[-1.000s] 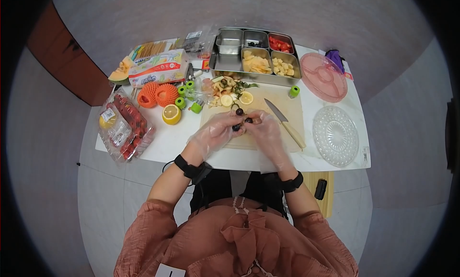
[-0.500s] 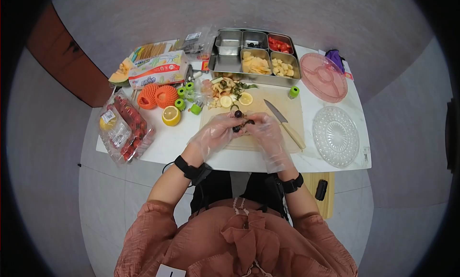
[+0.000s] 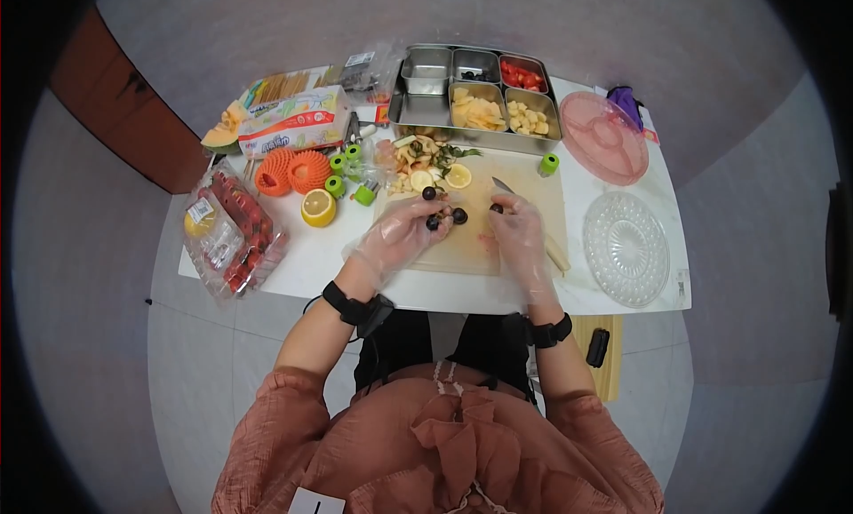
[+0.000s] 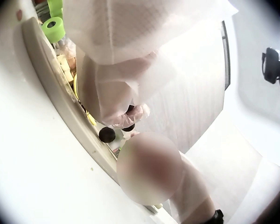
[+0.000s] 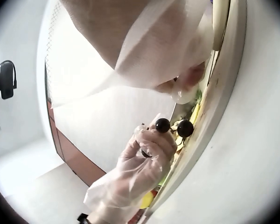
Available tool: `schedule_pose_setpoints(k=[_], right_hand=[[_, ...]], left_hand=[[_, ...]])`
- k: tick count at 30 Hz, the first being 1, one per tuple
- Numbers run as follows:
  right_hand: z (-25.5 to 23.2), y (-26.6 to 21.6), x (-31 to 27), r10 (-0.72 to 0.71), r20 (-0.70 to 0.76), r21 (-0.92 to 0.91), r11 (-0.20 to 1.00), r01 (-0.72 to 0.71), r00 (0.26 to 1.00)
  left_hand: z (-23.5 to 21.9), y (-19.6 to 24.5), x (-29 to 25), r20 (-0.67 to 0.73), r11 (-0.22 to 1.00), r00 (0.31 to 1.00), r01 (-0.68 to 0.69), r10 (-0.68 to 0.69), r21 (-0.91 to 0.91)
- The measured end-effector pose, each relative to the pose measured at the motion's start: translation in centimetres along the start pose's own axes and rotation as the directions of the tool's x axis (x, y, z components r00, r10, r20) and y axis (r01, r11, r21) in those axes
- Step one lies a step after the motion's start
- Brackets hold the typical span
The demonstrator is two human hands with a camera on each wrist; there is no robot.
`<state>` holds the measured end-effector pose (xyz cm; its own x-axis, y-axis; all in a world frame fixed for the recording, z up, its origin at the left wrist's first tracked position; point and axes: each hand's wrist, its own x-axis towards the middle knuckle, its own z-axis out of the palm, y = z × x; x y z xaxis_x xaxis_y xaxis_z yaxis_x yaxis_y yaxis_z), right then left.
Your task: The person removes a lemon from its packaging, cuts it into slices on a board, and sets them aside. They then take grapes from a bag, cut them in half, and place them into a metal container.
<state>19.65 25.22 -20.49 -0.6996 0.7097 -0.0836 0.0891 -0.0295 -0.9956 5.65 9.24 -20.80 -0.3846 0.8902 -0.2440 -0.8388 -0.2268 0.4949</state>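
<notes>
Over the cutting board [image 3: 462, 256], the gloved left hand [image 3: 397, 236] holds a small bunch of dark grapes [image 3: 433, 222], several of which stick out around its fingertips. To its right, apart from the bunch, the gloved right hand [image 3: 520, 239] pinches a single dark grape [image 3: 496, 208]. A knife [image 3: 556, 255] lies on the board, partly behind the right hand. In the right wrist view, two grapes [image 5: 162, 125] show beside the left hand [image 5: 147, 158]; the right fingertips are mostly hidden there. The left wrist view shows a grape [image 4: 107, 135] below the left fingers.
A steel tray [image 3: 418, 110] with cut fruit in compartments stands behind the board. Fruit scraps [image 3: 418, 154] and lemon halves [image 3: 458, 175] lie on the board's back left. Right are a pink divided plate [image 3: 604, 136] and glass plate [image 3: 627, 247]; left, a strawberry box [image 3: 233, 234].
The right hand has moved right, away from the left hand, with one grape between its fingers. The left hand has shifted slightly left with the bunch.
</notes>
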Motion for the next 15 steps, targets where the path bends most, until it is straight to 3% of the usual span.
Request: schedule_pose_setpoints(k=[2,6,9,11,12,14,15], right_hand=[[-0.4,1.5,0.8,-0.248,0.044,-0.353,0.903,0.247,0.968],[0.3,1.4,0.3,-0.121,0.042,-0.267,0.955,0.128,0.992],[-0.1,3.1,1.0,-0.247,0.053,-0.318,0.914,0.251,0.968],[0.0,3.1,1.1,-0.503,0.023,-0.532,0.726,0.437,0.864],[-0.1,2.8,0.9,-0.505,0.031,-0.526,0.725,0.444,0.862],[-0.1,2.0,0.4,-0.64,0.057,-0.577,0.605,0.549,0.766],[0.2,1.9,0.2,-0.643,0.061,-0.572,0.605,0.554,0.764]], left_hand=[[0.0,0.0,0.1,-0.009,1.0,1.0,-0.005,0.004,-0.025],[-0.1,0.0,0.3,0.017,0.998,0.999,0.05,-0.049,-0.047],[-0.5,-0.3,0.6,0.017,0.995,0.998,0.064,-0.063,-0.072],[-0.6,-0.3,0.6,0.015,0.995,0.998,0.057,-0.056,-0.078],[-0.2,-0.3,0.4,0.011,0.995,0.998,0.058,-0.057,-0.085],[-0.3,-0.3,0.4,0.004,0.994,0.999,0.051,-0.051,-0.092],[-0.4,-0.3,0.5,0.051,0.994,0.997,0.064,-0.059,-0.093]])
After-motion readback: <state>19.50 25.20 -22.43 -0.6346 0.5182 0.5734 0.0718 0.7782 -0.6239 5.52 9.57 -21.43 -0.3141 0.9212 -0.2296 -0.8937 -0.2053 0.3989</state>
